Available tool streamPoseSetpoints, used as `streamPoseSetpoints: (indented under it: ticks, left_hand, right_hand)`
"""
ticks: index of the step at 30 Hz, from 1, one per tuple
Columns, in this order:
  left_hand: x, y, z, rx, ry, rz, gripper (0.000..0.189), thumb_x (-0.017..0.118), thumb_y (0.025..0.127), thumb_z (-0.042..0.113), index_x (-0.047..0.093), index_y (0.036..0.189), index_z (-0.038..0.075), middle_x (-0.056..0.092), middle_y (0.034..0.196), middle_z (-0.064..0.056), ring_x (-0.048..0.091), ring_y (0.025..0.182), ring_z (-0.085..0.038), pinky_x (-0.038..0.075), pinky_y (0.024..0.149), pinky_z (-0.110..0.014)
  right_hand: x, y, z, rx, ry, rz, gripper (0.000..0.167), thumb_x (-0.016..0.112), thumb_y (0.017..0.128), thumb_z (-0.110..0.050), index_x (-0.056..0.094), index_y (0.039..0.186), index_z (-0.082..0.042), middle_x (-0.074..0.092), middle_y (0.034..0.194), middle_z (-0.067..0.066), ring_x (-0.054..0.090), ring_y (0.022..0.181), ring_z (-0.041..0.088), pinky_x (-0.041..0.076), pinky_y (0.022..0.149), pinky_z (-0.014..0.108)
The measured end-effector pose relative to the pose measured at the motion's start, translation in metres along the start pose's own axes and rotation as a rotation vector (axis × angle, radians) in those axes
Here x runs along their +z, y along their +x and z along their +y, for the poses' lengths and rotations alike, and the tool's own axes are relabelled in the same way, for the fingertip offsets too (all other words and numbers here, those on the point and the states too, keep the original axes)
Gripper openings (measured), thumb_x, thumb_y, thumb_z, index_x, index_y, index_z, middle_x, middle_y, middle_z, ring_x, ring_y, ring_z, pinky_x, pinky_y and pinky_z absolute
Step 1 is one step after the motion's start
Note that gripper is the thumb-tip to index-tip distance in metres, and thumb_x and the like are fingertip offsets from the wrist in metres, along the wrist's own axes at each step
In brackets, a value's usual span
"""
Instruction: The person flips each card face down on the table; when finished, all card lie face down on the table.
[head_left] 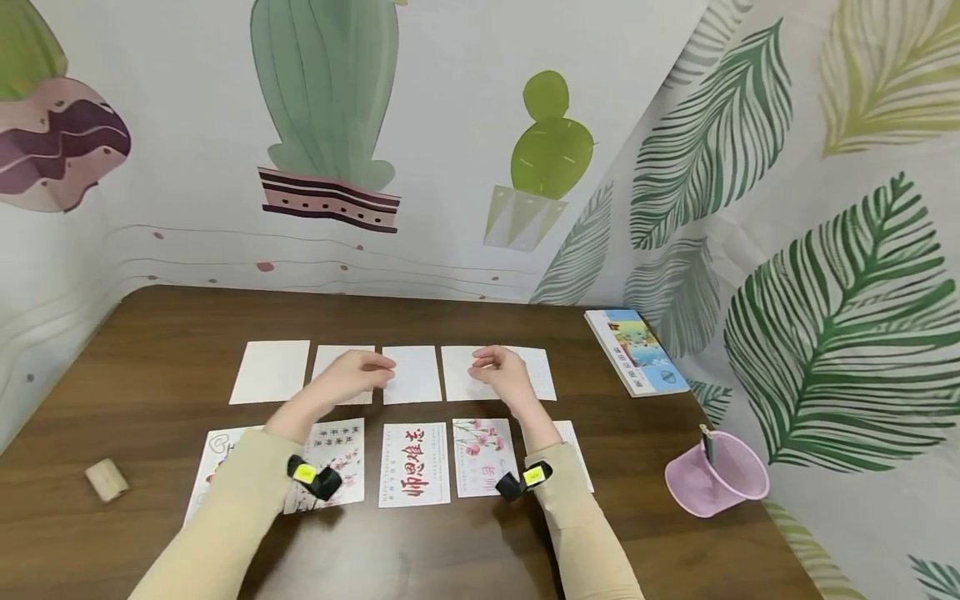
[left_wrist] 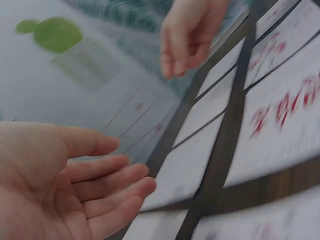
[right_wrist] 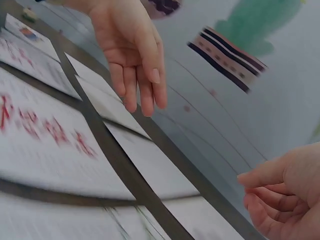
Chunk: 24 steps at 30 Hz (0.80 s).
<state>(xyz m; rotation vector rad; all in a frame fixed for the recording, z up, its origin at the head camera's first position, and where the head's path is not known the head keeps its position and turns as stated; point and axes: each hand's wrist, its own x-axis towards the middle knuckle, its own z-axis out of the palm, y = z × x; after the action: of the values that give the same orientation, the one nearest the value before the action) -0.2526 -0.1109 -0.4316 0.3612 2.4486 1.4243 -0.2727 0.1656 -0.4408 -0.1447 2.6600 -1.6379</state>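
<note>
My left hand (head_left: 352, 377) hovers above the back row, over a blank white card (head_left: 327, 358), with relaxed fingers and nothing in them. Over the right part of that row is my right hand (head_left: 504, 375), its fingers loosely bent and empty in the right wrist view. Between the hands lies another blank card (head_left: 412, 375); one more blank card (head_left: 270, 372) is at the far left. In front lie printed cards: a card with red writing (head_left: 414, 465), a card with pink flowers (head_left: 482, 457) and a blossom card (head_left: 337, 454). My sleeves partly cover the outer front cards.
On the brown table (head_left: 420, 550), a small tan block (head_left: 107, 481) lies at the left. A pink mesh cup (head_left: 693, 483) with something dark inside stands at the right edge. Behind it lies a colourful booklet (head_left: 637, 352). A patterned cloth wall (head_left: 450, 167) borders the back and right.
</note>
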Motion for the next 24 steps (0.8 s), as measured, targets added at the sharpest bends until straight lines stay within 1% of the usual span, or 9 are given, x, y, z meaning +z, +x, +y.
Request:
streamPoseSetpoints:
  ticks: [3,6,10,12,15,19,21,24]
  left_hand:
    - [-0.023,-0.02,-0.011,-0.019,0.044,-0.002,0.043,0.056,0.099,0.021,0.056,0.13,-0.008,0.063,0.125,-0.025,0.068,0.101,-0.029,0.053,0.094,-0.047]
    - [-0.043,-0.04,-0.021,-0.042,0.068,-0.006,0.045,0.057,0.098,0.023,0.056,0.129,-0.01,0.064,0.122,-0.026,0.069,0.098,-0.029,0.054,0.091,-0.047]
    - [-0.065,-0.062,-0.038,-0.068,0.073,0.002,0.046,0.061,0.097,0.025,0.057,0.126,-0.01,0.068,0.114,-0.023,0.067,0.095,-0.024,0.055,0.085,-0.041]
    - [-0.074,-0.072,-0.047,-0.08,0.082,0.017,0.046,0.063,0.095,0.026,0.058,0.125,-0.008,0.069,0.112,-0.02,0.065,0.094,-0.021,0.055,0.082,-0.037]
    - [-0.084,-0.088,-0.06,-0.085,0.118,0.044,0.048,0.066,0.093,0.028,0.059,0.124,-0.008,0.07,0.11,-0.019,0.065,0.095,-0.022,0.054,0.079,-0.035]
    - [-0.091,-0.106,-0.073,-0.093,0.138,0.084,0.05,0.07,0.09,0.028,0.06,0.123,-0.009,0.07,0.11,-0.019,0.065,0.098,-0.025,0.053,0.079,-0.033]
    - [-0.093,-0.112,-0.077,-0.088,0.134,0.097,0.051,0.073,0.088,0.027,0.06,0.122,-0.009,0.069,0.109,-0.019,0.065,0.097,-0.023,0.052,0.078,-0.029]
    - [-0.096,-0.12,-0.082,-0.09,0.139,0.108,0.053,0.077,0.083,0.025,0.061,0.121,-0.009,0.069,0.106,-0.017,0.063,0.093,-0.019,0.051,0.075,-0.026]
  right_hand:
    - [0.023,-0.003,-0.011,-0.016,-0.003,-0.044,0.027,0.073,0.083,-0.003,0.067,0.108,0.004,0.07,0.095,0.017,0.061,0.074,0.011,0.05,0.067,0.021]
    - [0.051,-0.008,-0.022,-0.026,0.009,-0.118,0.028,0.073,0.083,-0.004,0.067,0.109,0.003,0.07,0.096,0.016,0.062,0.075,0.01,0.051,0.068,0.02]
    - [0.089,-0.017,-0.037,-0.049,0.03,-0.208,0.027,0.073,0.083,-0.004,0.067,0.108,0.002,0.071,0.096,0.015,0.063,0.074,0.008,0.052,0.067,0.019]
    - [0.105,-0.021,-0.045,-0.051,0.045,-0.233,0.026,0.074,0.083,-0.005,0.068,0.107,0.0,0.072,0.095,0.013,0.062,0.073,0.007,0.051,0.066,0.017]
    - [0.125,-0.027,-0.057,-0.049,0.072,-0.259,0.025,0.074,0.082,-0.006,0.068,0.106,-0.001,0.072,0.093,0.01,0.061,0.072,0.004,0.049,0.064,0.016]
    - [0.146,-0.033,-0.069,-0.038,0.087,-0.301,0.026,0.075,0.082,-0.007,0.068,0.107,-0.001,0.071,0.089,0.005,0.059,0.07,0.002,0.048,0.063,0.016]
    - [0.156,-0.036,-0.074,-0.027,0.095,-0.32,0.026,0.075,0.082,-0.007,0.068,0.107,-0.001,0.07,0.088,0.003,0.059,0.069,0.002,0.048,0.063,0.016]
    - [0.168,-0.042,-0.08,-0.014,0.108,-0.344,0.025,0.075,0.082,-0.006,0.068,0.106,-0.002,0.069,0.086,0.0,0.059,0.069,0.002,0.048,0.063,0.016]
